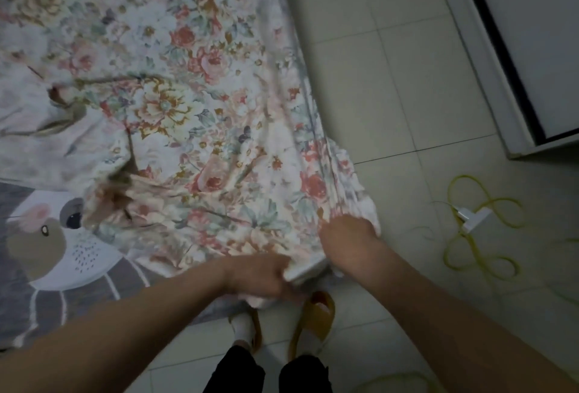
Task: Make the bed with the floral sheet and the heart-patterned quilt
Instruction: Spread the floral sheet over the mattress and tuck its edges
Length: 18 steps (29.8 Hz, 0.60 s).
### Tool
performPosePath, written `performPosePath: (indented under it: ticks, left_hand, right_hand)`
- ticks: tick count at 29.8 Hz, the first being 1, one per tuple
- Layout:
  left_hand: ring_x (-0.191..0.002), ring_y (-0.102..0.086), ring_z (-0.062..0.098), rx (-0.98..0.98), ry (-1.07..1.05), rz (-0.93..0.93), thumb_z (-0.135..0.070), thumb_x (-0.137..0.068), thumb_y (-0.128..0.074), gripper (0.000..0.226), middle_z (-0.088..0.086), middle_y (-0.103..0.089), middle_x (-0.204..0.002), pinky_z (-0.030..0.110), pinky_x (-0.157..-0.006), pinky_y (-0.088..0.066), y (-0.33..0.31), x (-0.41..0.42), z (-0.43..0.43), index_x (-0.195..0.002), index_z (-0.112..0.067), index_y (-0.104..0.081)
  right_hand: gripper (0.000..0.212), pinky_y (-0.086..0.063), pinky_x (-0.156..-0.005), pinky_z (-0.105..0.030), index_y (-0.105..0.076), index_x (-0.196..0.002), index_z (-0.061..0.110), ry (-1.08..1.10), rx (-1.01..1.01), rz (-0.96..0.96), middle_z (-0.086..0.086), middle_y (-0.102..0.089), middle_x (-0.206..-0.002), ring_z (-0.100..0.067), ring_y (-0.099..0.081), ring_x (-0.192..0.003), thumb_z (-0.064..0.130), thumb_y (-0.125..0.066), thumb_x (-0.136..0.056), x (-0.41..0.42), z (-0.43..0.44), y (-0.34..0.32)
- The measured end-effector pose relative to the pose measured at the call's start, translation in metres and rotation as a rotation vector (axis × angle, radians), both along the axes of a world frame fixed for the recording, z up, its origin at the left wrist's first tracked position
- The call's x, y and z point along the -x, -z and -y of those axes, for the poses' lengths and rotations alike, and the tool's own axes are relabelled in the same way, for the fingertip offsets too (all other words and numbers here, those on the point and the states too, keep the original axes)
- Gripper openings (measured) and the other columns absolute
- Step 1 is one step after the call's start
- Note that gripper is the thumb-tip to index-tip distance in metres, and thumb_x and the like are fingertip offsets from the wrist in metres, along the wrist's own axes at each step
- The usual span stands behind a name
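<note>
The floral sheet [194, 104] lies rumpled over the bed, pulled toward the near right corner of the mattress. My left hand [266, 276] grips the sheet's edge at the front of that corner, fingers curled under the cloth. My right hand [347, 242] holds bunched sheet on the right side of the same corner. A grey mattress cover with a cartoon animal print [47, 242] shows bare at the lower left. No heart-patterned quilt can be seen.
Pale floor tiles [391, 79] run along the bed's right side. A yellow cable with a white plug [476, 220] loops on the floor at right. A white cabinet [517, 48] stands at upper right. My feet in yellow slippers [313, 317] are by the corner.
</note>
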<state>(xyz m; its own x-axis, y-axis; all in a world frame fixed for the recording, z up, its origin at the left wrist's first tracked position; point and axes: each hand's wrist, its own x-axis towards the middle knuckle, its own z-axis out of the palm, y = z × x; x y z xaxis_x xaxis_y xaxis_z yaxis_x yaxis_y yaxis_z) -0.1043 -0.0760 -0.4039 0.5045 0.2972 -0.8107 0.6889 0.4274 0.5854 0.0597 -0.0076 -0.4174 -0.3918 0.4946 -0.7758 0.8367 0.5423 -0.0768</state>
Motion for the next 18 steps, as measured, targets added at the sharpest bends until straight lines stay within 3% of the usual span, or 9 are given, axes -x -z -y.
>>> performPosePath:
  ticks: [4, 6, 9, 11, 12, 14, 16, 18]
  left_hand:
    - [-0.089, -0.054, 0.016, 0.02, 0.074, 0.014, -0.024, -0.088, -0.066, 0.016, -0.002, -0.057, -0.094, 0.015, -0.059, -0.038, 0.031, -0.07, 0.012, -0.098, -0.018, -0.056]
    - [-0.09, -0.057, 0.02, 0.027, 0.178, -0.084, -0.024, -0.089, -0.066, 0.018, 0.003, -0.059, -0.099, 0.019, -0.06, -0.041, 0.048, -0.086, 0.017, -0.101, -0.014, -0.057]
    - [-0.092, -0.063, 0.024, 0.162, 0.229, -0.124, -0.017, -0.086, -0.073, 0.033, 0.01, -0.065, -0.107, 0.03, -0.069, -0.05, 0.083, -0.083, 0.04, -0.115, -0.007, -0.06]
    - [-0.118, -0.055, 0.029, 0.138, 0.386, -0.146, -0.016, -0.089, -0.071, 0.059, 0.016, -0.052, -0.138, 0.038, -0.092, -0.049, 0.101, -0.077, 0.062, -0.141, -0.008, -0.045]
    - [-0.135, -0.042, 0.029, 0.089, 0.466, -0.152, -0.016, -0.091, -0.066, 0.069, 0.015, -0.037, -0.153, 0.039, -0.109, -0.038, 0.107, -0.078, 0.074, -0.151, -0.01, -0.032]
    - [-0.149, -0.018, 0.027, 0.012, 0.541, -0.173, -0.014, -0.097, -0.055, 0.072, 0.012, -0.013, -0.163, 0.038, -0.12, -0.016, 0.112, -0.074, 0.091, -0.157, -0.012, -0.015]
    - [-0.15, -0.015, 0.027, -0.023, 0.54, -0.173, -0.013, -0.098, -0.051, 0.071, 0.01, -0.011, -0.164, 0.046, -0.12, -0.018, 0.117, -0.072, 0.102, -0.157, -0.02, -0.014]
    - [-0.142, -0.034, 0.031, -0.164, 0.478, -0.163, -0.008, -0.096, -0.049, 0.065, 0.011, -0.027, -0.159, 0.042, -0.112, -0.034, 0.114, -0.072, 0.102, -0.155, -0.025, -0.027]
  right_hand:
    - [0.04, -0.043, -0.105, -0.043, -0.054, -0.136, 0.017, 0.133, 0.126, 0.129, -0.008, -0.049, -0.142, -0.031, -0.045, -0.131, 0.016, -0.036, -0.1, -0.059, 0.014, 0.035]
    - [0.039, -0.041, -0.107, -0.041, -0.053, -0.137, 0.018, 0.154, 0.14, 0.084, -0.007, -0.044, -0.145, -0.032, -0.041, -0.132, 0.019, -0.038, -0.1, -0.075, 0.024, 0.056]
    - [0.043, -0.028, -0.115, -0.037, -0.049, -0.143, 0.019, 0.105, 0.212, -0.049, -0.003, -0.027, -0.155, -0.033, -0.029, -0.14, 0.018, -0.043, -0.101, -0.082, 0.05, 0.083]
    - [0.041, -0.022, -0.117, -0.033, -0.055, -0.139, 0.018, -0.001, 0.285, -0.038, -0.007, -0.029, -0.157, -0.03, -0.028, -0.141, 0.015, -0.048, -0.099, -0.088, 0.067, 0.096]
    - [0.039, -0.018, -0.118, -0.034, -0.058, -0.137, 0.017, -0.01, 0.344, -0.003, -0.011, -0.034, -0.154, -0.031, -0.026, -0.143, 0.014, -0.048, -0.099, -0.095, 0.077, 0.102]
    - [0.039, -0.016, -0.119, -0.033, -0.057, -0.137, 0.015, 0.07, 0.389, 0.024, -0.013, -0.038, -0.152, -0.032, -0.018, -0.148, 0.011, -0.046, -0.1, -0.099, 0.089, 0.105]
    - [0.036, -0.03, -0.113, -0.03, -0.063, -0.13, 0.012, 0.23, 0.304, -0.062, -0.016, -0.042, -0.149, -0.03, -0.033, -0.142, 0.012, -0.048, -0.098, -0.098, 0.094, 0.103]
    - [0.027, -0.044, -0.094, -0.027, -0.07, -0.115, 0.016, 0.419, 0.062, -0.204, -0.013, -0.056, -0.133, -0.028, -0.056, -0.119, 0.017, -0.052, -0.094, -0.091, 0.092, 0.102]
